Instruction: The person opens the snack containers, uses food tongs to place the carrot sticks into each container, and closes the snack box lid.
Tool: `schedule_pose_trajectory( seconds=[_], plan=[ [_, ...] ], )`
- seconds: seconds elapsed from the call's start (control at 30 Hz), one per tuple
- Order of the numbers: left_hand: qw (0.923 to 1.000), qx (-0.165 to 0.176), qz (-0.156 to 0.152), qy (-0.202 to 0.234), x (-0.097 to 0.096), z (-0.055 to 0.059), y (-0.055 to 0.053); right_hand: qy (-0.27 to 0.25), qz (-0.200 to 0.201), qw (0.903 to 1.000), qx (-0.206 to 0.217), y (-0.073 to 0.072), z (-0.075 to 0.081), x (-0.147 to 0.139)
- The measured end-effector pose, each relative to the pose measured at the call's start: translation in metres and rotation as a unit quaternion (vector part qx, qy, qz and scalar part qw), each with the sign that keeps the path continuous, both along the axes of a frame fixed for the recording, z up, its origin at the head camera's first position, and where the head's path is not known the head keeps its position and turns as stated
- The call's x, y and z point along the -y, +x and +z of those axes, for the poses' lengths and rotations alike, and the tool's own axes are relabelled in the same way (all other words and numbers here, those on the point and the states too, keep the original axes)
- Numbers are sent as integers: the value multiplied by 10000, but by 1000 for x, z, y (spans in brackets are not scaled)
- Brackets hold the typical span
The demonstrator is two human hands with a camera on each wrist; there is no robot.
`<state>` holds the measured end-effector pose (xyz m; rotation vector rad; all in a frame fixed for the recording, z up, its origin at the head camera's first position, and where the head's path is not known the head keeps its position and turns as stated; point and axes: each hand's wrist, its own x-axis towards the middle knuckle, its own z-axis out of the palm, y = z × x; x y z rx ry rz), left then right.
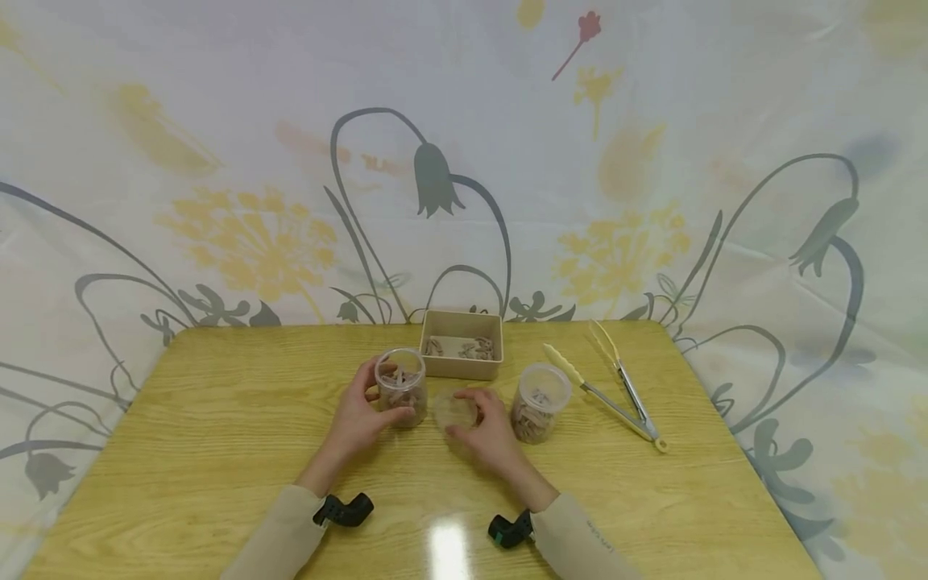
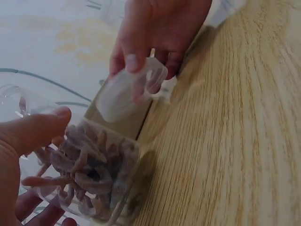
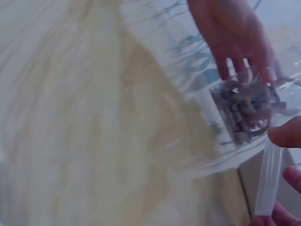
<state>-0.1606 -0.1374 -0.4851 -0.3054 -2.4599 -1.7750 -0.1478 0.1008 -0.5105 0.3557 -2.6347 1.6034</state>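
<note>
My left hand [image 1: 360, 412] grips a clear plastic jar [image 1: 403, 395] around its side, thumb in front. Brownish-grey curled strips [image 2: 89, 169] fill much of that jar, and its mouth is uncovered. A translucent round lid [image 1: 451, 411] is pinched between the thumb and fingers of my right hand [image 1: 487, 431], just right of the jar. In the right wrist view the lid [image 3: 269, 176] appears edge-on. Close to the right hand stands a second clear jar [image 1: 540, 403], also holding similar strips.
A beige rectangular box [image 1: 462, 370] with some strips inside sits behind the hands, near the table's back edge. Metal tongs [image 1: 619, 395] with pale yellow tips lie spread at the right. A patterned cloth [image 1: 464, 161] hangs behind the wooden table [image 1: 217, 419].
</note>
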Motion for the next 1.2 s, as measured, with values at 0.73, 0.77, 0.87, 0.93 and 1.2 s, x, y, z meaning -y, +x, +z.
schedule_pose_trajectory(
  seconds=[0.73,0.77,0.87,0.93,1.2],
  plan=[
    [9957,-593,-625,-334,-11,12,25,-987,874,9881,-786,23,84,-11],
    [9948,-662,-649,-432,-13,11,26,-960,911,9877,-839,23,85,-11],
    [9896,-917,-735,-833,-18,10,31,-863,973,9866,-982,19,78,-11],
    [9853,-1095,-759,-1069,-21,10,33,-785,969,9871,-1004,19,78,-11],
    [9704,-1450,-606,-1832,-28,16,38,-678,982,9857,-1187,19,76,-9]
  ],
)
